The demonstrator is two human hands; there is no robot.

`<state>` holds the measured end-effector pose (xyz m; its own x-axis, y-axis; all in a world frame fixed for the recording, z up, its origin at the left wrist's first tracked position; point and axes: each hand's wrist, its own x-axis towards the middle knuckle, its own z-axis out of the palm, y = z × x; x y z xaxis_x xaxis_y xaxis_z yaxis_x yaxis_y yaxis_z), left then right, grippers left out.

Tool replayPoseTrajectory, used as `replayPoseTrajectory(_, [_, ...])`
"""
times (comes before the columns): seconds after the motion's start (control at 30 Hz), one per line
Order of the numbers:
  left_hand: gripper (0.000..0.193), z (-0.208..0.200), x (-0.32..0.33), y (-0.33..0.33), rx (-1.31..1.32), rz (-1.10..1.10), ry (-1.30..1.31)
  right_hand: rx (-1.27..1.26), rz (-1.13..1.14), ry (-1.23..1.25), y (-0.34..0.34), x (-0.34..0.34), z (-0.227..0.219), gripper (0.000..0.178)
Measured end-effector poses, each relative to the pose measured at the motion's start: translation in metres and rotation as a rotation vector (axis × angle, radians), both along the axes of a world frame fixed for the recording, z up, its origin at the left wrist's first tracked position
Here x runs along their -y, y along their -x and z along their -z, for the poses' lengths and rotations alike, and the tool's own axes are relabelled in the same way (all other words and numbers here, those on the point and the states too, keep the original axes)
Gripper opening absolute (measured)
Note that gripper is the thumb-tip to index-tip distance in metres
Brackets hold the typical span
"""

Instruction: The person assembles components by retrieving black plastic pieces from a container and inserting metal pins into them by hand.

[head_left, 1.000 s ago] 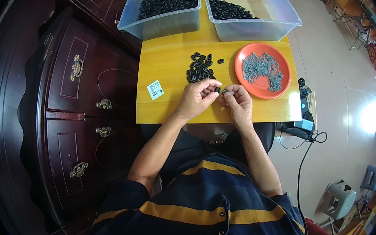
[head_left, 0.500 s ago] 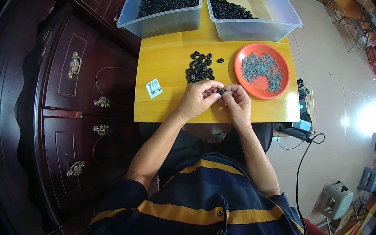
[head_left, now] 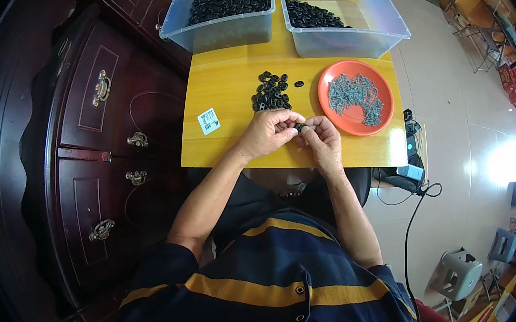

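Close together over the yellow table's near part, my left hand [head_left: 270,131] and my right hand [head_left: 322,140] pinch one small black oval piece [head_left: 299,128] between their fingertips. Fingers cover most of it. Just beyond my left hand lies a loose pile of black oval rings [head_left: 271,92], and a single black oval piece [head_left: 299,84] sits apart to its right. Right of my hands, an orange-red plate [head_left: 325,100] carries a heap of small grey metal pieces [head_left: 352,96], thin like screws or pins; their exact kind is too small to tell.
Two clear plastic bins stand at the table's far side: the left bin [head_left: 226,35] heaped with black pieces, the right bin [head_left: 345,37] partly filled. A white label [head_left: 208,121] lies at the left. Dark drawers [head_left: 90,153] flank the table; a grey stool [head_left: 457,274] and cables stand right.
Both hands stay together at the black oval piece, with only slight finger movement. The whole view has shifted a little, so everything sits slightly further left.
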<state>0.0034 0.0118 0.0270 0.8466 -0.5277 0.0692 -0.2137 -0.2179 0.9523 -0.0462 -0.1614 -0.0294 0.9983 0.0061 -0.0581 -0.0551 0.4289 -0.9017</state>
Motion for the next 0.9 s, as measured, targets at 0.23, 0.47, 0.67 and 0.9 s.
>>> replayPoseTrajectory(0.23, [0.023,0.003,0.002,0.000,0.061,0.004,-0.013,-0.019,-0.007,0.036,0.001,0.001,-0.002,0.010])
replayPoseTrajectory(0.47, [0.024,-0.015,0.003,-0.005,0.199,0.078,-0.121,-0.073,-0.055,0.001,-0.001,0.005,-0.008,0.015])
replayPoseTrajectory(0.67, [0.041,-0.022,0.012,-0.001,0.325,0.027,-0.197,-0.104,-0.080,-0.094,-0.005,0.010,-0.009,0.016])
replayPoseTrajectory(0.9, [0.039,-0.022,0.024,0.013,0.677,-0.186,-0.417,-0.125,-0.014,-0.112,-0.006,0.003,-0.009,0.013])
